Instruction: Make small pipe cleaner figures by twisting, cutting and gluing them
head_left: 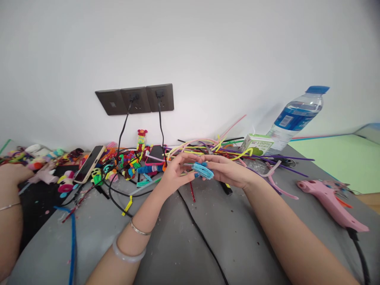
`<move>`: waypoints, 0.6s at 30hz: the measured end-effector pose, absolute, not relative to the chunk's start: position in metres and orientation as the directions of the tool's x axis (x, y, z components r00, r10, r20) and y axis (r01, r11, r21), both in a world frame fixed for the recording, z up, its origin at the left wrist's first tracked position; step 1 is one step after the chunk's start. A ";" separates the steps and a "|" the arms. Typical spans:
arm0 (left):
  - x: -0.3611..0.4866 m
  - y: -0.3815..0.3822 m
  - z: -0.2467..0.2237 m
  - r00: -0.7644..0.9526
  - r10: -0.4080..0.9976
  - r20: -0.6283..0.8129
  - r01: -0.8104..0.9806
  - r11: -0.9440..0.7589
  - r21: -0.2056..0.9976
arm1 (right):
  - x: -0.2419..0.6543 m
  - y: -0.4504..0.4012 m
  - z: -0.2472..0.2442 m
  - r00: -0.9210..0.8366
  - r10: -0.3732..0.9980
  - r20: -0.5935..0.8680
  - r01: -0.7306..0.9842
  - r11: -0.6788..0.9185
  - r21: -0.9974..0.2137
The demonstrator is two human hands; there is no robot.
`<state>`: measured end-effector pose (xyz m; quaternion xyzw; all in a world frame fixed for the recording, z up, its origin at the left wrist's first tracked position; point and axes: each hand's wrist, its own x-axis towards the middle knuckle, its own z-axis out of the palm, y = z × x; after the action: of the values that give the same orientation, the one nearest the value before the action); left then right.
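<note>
Blue fuzzy coil (pixel 203 171) held up over grey table (pixel 172 245), mid-frame; left hand (pixel 175 174) and right hand (pixel 227 170) both pinch it, fingers closed on its edges. Pink glue gun (pixel 328 201) lies at right. Past the hands: heaped pipe cleaners (pixel 204 148), green-white carton (pixel 257 145), blue-capped bottle (pixel 298 114) just behind it. Dark wall sockets (pixel 145 103) farthest, two plugs in.

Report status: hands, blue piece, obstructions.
Left hand and right hand both gripping. Blue piece between fingertips. Black cable trails across gray table.
</note>
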<state>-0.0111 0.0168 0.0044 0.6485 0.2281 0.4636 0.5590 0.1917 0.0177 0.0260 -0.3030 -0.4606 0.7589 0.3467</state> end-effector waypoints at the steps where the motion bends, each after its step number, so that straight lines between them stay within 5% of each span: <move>1: -0.011 0.016 0.005 0.481 0.805 0.348 -0.194 -0.289 0.937 | 0.191 0.017 0.027 -0.585 0.799 -0.139 -0.247 -0.339 -0.908; 18: -0.011 0.022 0.000 0.354 0.873 0.335 -0.141 -0.305 0.942 | 0.191 0.024 0.016 -0.455 0.882 -0.122 -0.233 -0.250 -0.940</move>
<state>-0.0109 0.0216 0.0005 0.6408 0.2856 0.4916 0.5159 0.1906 0.0242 0.0159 -0.3450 -0.4705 0.7113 0.3920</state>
